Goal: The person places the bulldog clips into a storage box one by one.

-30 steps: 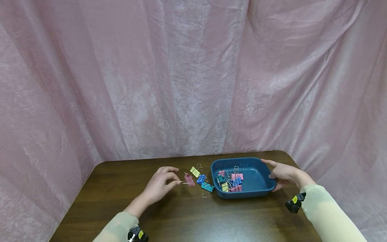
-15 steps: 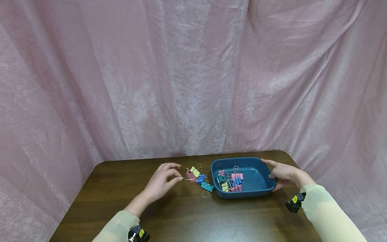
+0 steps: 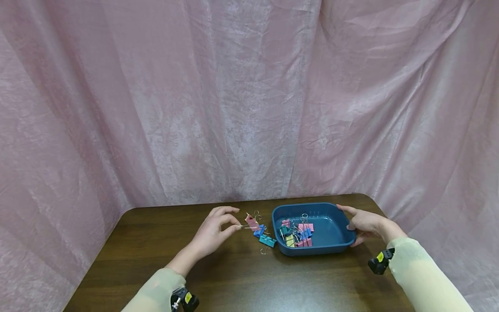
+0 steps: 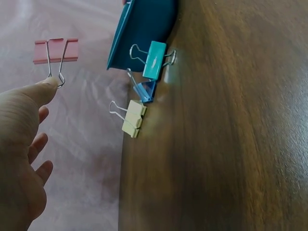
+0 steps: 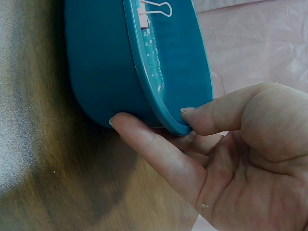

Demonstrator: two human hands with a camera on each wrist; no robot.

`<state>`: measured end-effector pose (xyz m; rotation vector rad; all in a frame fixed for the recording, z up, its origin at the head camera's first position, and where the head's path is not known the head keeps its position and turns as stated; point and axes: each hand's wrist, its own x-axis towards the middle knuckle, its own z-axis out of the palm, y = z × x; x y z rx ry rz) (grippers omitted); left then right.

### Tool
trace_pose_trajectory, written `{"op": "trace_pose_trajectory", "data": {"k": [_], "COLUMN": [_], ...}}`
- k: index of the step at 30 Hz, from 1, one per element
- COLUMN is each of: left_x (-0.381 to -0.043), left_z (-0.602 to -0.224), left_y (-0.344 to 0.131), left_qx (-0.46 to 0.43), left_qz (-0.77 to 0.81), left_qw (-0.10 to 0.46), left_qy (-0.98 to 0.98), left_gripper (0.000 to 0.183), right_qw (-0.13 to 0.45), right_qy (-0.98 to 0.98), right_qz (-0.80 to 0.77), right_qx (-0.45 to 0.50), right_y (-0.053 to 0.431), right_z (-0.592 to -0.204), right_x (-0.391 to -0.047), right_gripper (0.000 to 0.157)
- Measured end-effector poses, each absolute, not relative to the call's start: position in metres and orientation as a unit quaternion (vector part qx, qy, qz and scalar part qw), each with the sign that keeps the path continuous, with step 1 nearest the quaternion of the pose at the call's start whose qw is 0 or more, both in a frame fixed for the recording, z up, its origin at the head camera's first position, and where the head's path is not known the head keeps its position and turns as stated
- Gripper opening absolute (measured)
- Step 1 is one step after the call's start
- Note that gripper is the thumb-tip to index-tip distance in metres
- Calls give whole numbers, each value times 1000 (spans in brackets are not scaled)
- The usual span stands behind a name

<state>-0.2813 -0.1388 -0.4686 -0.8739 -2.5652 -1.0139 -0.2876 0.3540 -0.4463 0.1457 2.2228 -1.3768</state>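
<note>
My left hand (image 3: 212, 232) pinches a pink binder clip (image 4: 56, 51) by its wire handle and holds it up above the table. In the head view that clip overlaps the loose clips. Lying left of the bin are a yellow binder clip (image 4: 134, 118), a blue binder clip (image 4: 146, 90) and a teal binder clip (image 3: 267, 241). With its thumb at the rim and fingers along the outer wall, my right hand (image 3: 366, 224) grips the right end of a blue plastic bin (image 5: 98, 62). Several pink, blue, green and yellow binder clips (image 3: 305, 234) are heaped in the bin's left part.
A brown wooden table (image 3: 249, 281) carries everything, its far edge running just behind the bin. Pink curtains (image 3: 234, 108) hang close behind the table and along its sides.
My left hand has moved right and slightly away from me with the pink binder clip, which now covers the yellow one in the head view. The right hand and bin have stayed put.
</note>
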Motion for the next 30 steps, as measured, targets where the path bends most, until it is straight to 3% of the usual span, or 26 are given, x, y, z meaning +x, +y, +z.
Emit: {"op": "trace_pose_trajectory", "data": {"k": [30], "left_x": [-288], "left_z": [-457], "left_y": [-88], "left_qx": [-328], "left_qz": [-368], "left_qw": [148], "left_qy": [-857], "left_gripper": [6], "right_qw": [256], "right_qy": [825], "right_qz": [-501], "right_qx": [56], "right_y": [353], "right_z": [-445], "right_x": [-287], "right_gripper": [83]}}
